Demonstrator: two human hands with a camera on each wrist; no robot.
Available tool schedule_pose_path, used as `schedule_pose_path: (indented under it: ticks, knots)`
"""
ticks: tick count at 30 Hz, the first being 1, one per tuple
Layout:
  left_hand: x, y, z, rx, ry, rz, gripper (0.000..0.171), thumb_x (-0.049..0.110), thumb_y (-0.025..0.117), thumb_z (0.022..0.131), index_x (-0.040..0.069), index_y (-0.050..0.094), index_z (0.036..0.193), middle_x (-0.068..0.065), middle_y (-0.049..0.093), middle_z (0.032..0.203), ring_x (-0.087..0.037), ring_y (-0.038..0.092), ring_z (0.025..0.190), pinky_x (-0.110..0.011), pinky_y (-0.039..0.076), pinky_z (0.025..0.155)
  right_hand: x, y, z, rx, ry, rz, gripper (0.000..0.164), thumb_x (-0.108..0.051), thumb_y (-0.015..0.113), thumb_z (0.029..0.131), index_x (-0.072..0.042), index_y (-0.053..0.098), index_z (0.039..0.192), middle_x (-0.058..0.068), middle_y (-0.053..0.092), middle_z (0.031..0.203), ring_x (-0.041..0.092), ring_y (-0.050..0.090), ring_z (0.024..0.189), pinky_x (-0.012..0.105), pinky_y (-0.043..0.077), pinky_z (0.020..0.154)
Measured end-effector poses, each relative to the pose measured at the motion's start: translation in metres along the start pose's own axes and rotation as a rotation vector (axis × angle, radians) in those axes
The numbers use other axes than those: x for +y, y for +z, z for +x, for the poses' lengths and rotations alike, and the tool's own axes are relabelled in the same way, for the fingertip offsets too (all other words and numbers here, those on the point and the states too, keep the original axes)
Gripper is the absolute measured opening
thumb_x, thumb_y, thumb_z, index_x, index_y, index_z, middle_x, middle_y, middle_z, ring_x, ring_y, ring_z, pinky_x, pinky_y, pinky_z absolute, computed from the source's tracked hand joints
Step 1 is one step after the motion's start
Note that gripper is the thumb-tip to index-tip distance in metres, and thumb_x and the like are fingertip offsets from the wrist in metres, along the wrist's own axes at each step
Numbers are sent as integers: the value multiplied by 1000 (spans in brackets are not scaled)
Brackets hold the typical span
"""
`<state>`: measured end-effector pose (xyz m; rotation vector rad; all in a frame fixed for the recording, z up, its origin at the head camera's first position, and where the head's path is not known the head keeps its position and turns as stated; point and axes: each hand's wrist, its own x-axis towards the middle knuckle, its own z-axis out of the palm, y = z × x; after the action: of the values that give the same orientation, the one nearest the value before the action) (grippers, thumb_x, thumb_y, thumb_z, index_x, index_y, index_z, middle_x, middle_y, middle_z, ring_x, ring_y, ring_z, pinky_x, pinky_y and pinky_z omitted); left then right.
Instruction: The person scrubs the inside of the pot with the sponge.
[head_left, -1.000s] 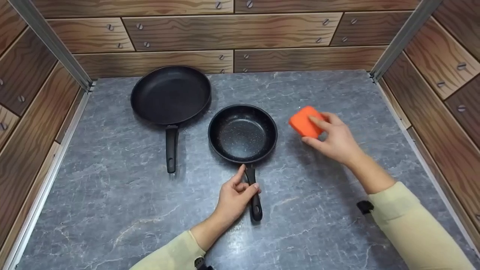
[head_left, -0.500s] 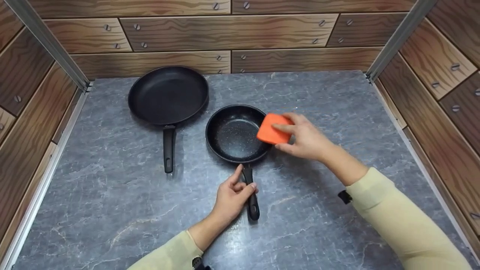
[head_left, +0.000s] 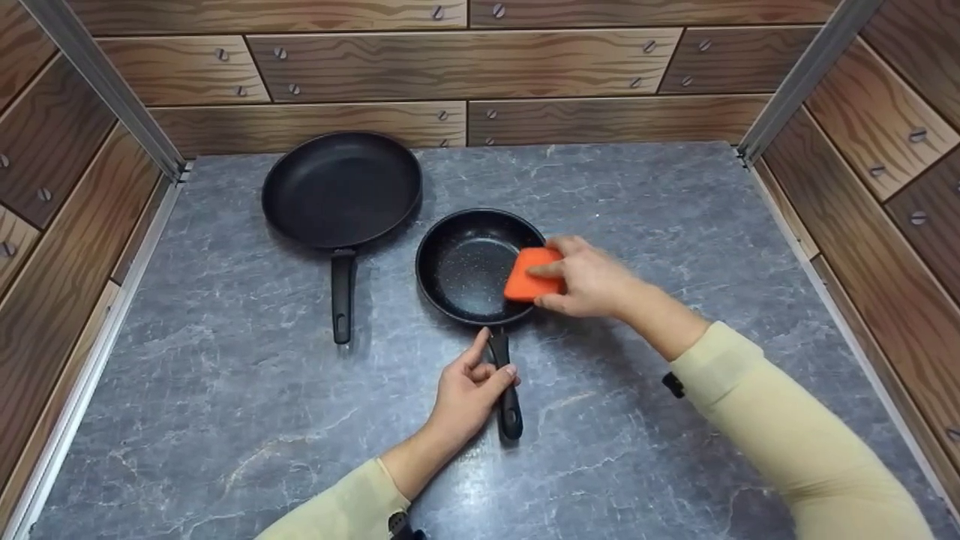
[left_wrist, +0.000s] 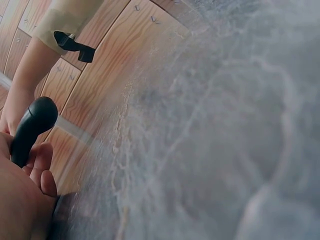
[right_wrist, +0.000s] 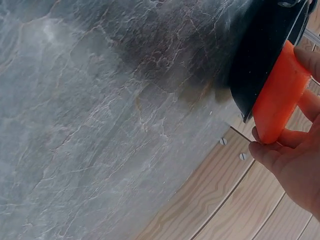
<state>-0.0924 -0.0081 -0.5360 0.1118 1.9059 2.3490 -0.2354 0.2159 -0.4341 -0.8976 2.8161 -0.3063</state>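
A small black speckled frying pan [head_left: 472,270] sits mid-table, its handle [head_left: 510,412] towards me. My left hand [head_left: 466,394] grips that handle, the thumb over it and the index finger reaching up to the pan's base. In the left wrist view the handle's end [left_wrist: 41,115] sticks out above my curled fingers. At the pan's right rim, my right hand [head_left: 592,279] holds an orange sponge [head_left: 531,276] between thumb and fingers. The right wrist view has the sponge [right_wrist: 282,95] over the pan's edge; whether it touches the inside cannot be made out.
A larger black frying pan [head_left: 345,191] lies at the back left, its handle pointing towards me. The grey marbled tabletop [head_left: 247,420] is bordered by wood-patterned walls [head_left: 465,67] at the back and sides, with metal posts [head_left: 810,75] in the corners.
My right hand has carried the sponge leftwards from beside the small pan to over its right rim, then slightly further in and lower. The left hand keeps its grip on the handle.
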Motion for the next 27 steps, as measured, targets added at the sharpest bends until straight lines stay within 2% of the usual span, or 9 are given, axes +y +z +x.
schedule_pose_path:
  ticks: [11,19,27]
  knots:
    - [1,0,0,-1,-6,1,78,3,74,97,-8,32,161,-17,75,81,-9,71,72,-17,53,70,-5,1,11,-49,-29,-18,52,-45,72,95,-16,73,139,29,50,153,44,47,139,58,43,114]
    - [-1,1,1,-12,5,-13,78,2,74,97,-9,30,162,-18,75,82,-10,73,74,-17,55,71,-11,3,16,-27,-110,-21,47,-39,72,91,-12,79,129,33,57,142,46,54,130,56,47,109]
    - [-2,-1,1,-21,7,-5,78,1,73,97,-9,30,162,-18,75,82,-10,73,74,-18,55,70,-16,6,19,-34,-121,-20,47,-41,72,92,-13,79,128,30,61,137,43,58,124,57,51,104]
